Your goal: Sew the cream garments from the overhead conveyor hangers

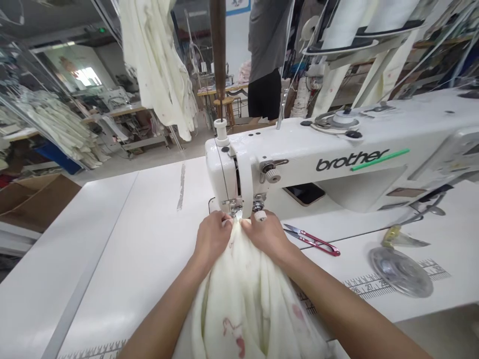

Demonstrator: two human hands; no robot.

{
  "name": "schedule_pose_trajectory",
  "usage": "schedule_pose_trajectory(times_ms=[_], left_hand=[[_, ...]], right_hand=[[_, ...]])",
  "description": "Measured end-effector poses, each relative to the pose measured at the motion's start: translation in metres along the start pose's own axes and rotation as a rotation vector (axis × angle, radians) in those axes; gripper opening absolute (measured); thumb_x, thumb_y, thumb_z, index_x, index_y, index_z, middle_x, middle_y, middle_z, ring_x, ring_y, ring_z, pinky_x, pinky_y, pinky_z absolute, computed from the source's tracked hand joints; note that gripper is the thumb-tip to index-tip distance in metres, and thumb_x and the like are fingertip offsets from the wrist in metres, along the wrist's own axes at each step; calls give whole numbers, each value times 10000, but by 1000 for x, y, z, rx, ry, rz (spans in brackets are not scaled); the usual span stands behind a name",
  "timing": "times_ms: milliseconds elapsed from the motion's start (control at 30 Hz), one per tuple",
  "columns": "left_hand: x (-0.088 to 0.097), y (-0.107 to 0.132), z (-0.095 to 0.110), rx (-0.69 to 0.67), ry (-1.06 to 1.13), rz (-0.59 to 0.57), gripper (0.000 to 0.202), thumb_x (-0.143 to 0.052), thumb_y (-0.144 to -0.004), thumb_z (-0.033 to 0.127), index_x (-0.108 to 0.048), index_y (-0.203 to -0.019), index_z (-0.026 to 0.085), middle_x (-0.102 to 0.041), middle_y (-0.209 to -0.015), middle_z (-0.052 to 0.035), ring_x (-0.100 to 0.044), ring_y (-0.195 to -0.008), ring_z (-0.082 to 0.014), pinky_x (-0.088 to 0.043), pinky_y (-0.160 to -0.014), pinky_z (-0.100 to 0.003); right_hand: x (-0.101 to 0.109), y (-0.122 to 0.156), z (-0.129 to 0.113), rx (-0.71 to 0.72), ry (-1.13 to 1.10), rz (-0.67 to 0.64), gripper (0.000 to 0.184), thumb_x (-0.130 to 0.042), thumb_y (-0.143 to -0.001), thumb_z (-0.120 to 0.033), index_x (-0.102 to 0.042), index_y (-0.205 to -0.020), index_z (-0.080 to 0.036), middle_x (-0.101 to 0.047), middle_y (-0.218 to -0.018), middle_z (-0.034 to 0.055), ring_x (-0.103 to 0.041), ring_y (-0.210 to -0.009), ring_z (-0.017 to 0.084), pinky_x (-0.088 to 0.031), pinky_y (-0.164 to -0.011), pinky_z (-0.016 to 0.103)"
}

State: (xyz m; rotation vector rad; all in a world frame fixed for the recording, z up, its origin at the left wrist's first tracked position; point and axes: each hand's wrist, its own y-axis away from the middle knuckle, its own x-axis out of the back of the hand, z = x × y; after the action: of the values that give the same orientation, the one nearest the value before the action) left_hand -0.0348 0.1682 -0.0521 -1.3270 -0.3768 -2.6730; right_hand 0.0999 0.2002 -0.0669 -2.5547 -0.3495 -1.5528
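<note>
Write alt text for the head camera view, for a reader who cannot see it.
A person's left hand and right hand hold gathered cream fabric with pinkish prints at the needle end of a white Brother sewing machine. Red-handled snips and a phone lie to the right; another person stands beyond the machine.

Sewing machine [337, 144] on right half of worktop [160, 259], toward far edge. Fabric [243, 289] runs from its head end to near edge; left hand [215, 232] on fabric's left, right hand [267, 232] on its right. Snips [313, 240] right of right hand, phone [305, 193] behind snips. Round dish [402, 271] farther right, near edge. Box [62, 202] beyond left edge.
</note>
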Motion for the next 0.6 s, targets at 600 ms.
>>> schedule_pose_trajectory(times_ms=[600], left_hand=[[-6, -2, -1, -17, -39, 32, 157, -413, -793, 221, -558, -837, 185, -639, -860, -47, -573, -739, -190, -375, -626, -273]], right_hand=[[-2, -2, -1, 41, 91, 20, 121, -487, -773, -181, -605, -751, -161, -608, -651, 41, -536, -608, 167, -238, -505, 255]])
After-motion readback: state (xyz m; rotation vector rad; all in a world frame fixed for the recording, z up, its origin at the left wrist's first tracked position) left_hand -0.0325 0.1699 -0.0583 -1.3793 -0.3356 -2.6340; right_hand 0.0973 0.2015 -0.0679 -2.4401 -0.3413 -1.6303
